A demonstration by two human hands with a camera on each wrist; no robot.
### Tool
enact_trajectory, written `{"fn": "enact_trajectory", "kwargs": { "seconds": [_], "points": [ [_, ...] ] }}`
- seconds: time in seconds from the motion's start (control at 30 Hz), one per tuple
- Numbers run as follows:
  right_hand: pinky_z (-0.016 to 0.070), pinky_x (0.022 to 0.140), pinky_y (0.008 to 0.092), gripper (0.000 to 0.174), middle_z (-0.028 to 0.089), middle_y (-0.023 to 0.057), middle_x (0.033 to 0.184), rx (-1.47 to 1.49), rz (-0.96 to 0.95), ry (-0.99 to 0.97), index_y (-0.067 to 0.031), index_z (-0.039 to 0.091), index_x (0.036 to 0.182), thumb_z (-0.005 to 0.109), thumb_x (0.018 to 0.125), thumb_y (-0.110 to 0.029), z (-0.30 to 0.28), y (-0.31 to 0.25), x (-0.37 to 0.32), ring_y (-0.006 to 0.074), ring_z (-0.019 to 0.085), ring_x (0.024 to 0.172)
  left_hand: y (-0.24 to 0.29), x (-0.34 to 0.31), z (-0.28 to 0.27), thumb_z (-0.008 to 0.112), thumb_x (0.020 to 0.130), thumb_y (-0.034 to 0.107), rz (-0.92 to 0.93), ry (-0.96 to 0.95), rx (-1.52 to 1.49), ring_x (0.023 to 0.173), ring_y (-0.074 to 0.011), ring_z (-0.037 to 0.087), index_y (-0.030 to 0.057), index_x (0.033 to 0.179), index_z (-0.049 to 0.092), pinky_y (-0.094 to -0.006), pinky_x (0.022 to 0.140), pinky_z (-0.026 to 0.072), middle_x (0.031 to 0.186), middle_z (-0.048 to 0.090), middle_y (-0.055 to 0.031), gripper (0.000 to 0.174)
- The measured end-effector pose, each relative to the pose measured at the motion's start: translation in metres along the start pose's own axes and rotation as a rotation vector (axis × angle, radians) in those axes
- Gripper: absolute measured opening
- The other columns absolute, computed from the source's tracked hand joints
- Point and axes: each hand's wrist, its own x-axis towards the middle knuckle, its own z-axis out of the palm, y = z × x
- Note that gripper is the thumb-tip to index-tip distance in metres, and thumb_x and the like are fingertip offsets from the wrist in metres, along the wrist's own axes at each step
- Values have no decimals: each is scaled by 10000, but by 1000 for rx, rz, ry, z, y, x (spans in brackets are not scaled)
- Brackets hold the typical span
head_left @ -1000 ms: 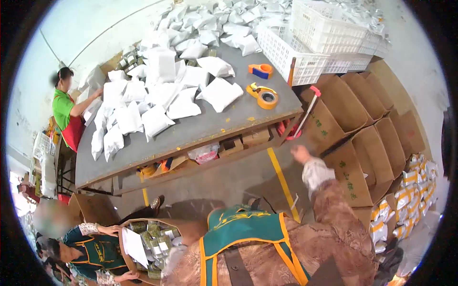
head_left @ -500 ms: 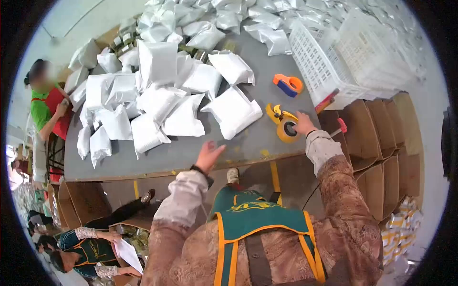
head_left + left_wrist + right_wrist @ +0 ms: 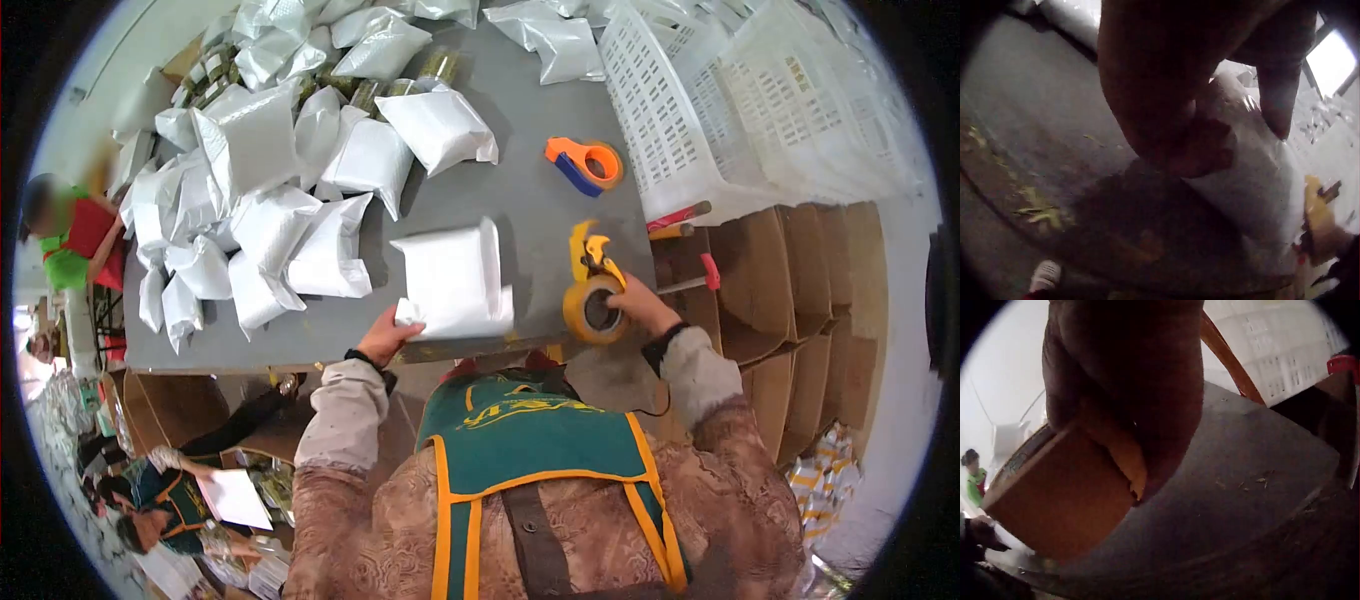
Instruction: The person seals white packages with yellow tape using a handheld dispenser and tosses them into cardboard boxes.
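Observation:
A white plastic mailer bag (image 3: 450, 275) lies at the table's near edge. My left hand (image 3: 385, 335) pinches its near left corner between thumb and fingers. In the left wrist view, the left hand (image 3: 1160, 94) is dark against the pale bag (image 3: 1260, 187). My right hand (image 3: 645, 305) grips a yellow tape dispenser (image 3: 595, 300) with a wide roll of tape, to the right of the bag. In the right wrist view, the tape roll (image 3: 1063, 500) shows large beneath the right hand (image 3: 1129, 381). An orange and blue tape dispenser (image 3: 590, 168) lies farther back.
Several filled white mailers (image 3: 250, 150) are heaped on the grey table (image 3: 520, 130), left and back. White plastic crates (image 3: 670, 130) stand at the right, above open cardboard boxes (image 3: 760, 280). A person in green and red (image 3: 75, 235) stands at left; another holds white paper (image 3: 237, 498).
My left hand came into view, reached the table and now pinches the mailer, which lies closer to me. My right hand rose from beside the table and took hold of the yellow tape dispenser.

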Motion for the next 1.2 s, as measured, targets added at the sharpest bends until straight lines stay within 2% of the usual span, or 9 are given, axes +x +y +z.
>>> {"fn": "enact_trajectory", "kwargs": {
  "seconds": [0.13, 0.27, 0.33, 0.53, 0.67, 0.8, 0.93, 1.03, 1.2],
  "points": [
    [396, 972, 315, 615, 555, 126, 1169, -7, -68, -197, 3, 435, 1248, 693, 692, -55, -7, -58, -38, 217, 519, 1123, -20, -39, 18, 743, 768, 223, 425, 763, 1134, 851, -176, 563, 67, 1245, 500, -305, 772, 460, 1017, 596, -54, 558],
    [456, 882, 359, 621, 591, 179, 1049, -283, -316, -320, -25, 431, 1180, 750, 661, -143, 13, -70, -23, 288, 592, 1005, 60, -82, 97, 575, 914, 364, 57, 273, -39, 887, -200, 596, -6, 1221, 520, -328, 794, 477, 1047, 607, -109, 484],
    [474, 832, 409, 633, 590, 223, 1045, -473, -351, -295, -45, 424, 1182, 754, 660, -187, 36, -99, -34, 372, 596, 976, 72, -88, 138, 507, 962, 319, 25, 106, -402, 890, -196, 599, -46, 1164, 541, -330, 803, 486, 1041, 615, -107, 419],
    [466, 839, 429, 627, 584, 191, 1066, -658, -566, -308, -67, 457, 1181, 770, 661, -225, 76, -118, -47, 395, 570, 987, 67, -87, 154, 461, 989, 301, 6, 128, -644, 895, -190, 608, -35, 1142, 552, -332, 839, 492, 1073, 618, -117, 380],
    [454, 897, 402, 713, 552, 194, 1186, -671, -436, -465, -65, 443, 1258, 787, 657, -235, 94, -136, -53, 373, 544, 1081, 82, -95, 129, 556, 949, 279, 48, -27, -744, 844, -153, 611, 23, 1089, 544, -259, 729, 498, 1068, 595, -69, 292],
    [434, 951, 384, 804, 538, 191, 1230, -597, -452, -508, -45, 399, 1325, 809, 654, -215, 126, -142, -61, 358, 536, 1118, 47, -79, 99, 491, 979, 290, -22, -94, -702, 931, -178, 598, 12, 1146, 521, -326, 845, 491, 1070, 595, -82, 326],
    [415, 984, 365, 841, 535, 176, 1234, -459, -380, -492, -27, 376, 1346, 825, 655, -199, 156, -134, -60, 321, 537, 1122, 37, -72, 64, 474, 984, 307, 26, -267, -880, 942, -182, 602, 38, 1181, 514, -329, 859, 490, 1057, 602, -73, 335],
    [437, 955, 371, 850, 550, 188, 1214, -392, -376, -465, -42, 375, 1348, 832, 651, -208, 172, -124, -62, 315, 558, 1109, 20, -65, 44, 481, 980, 319, 32, -598, -1326, 958, -165, 594, 30, 1192, 509, -317, 834, 485, 1104, 597, -79, 360],
    [463, 913, 375, 807, 570, 192, 1181, -467, -448, -402, -57, 395, 1332, 813, 662, -223, 180, -140, -69, 339, 581, 1066, 18, -68, 40, 531, 959, 265, 56, -75, -731, 738, -135, 594, 6, 1079, 579, -265, 642, 479, 929, 640, -66, 290]
  ]
}}
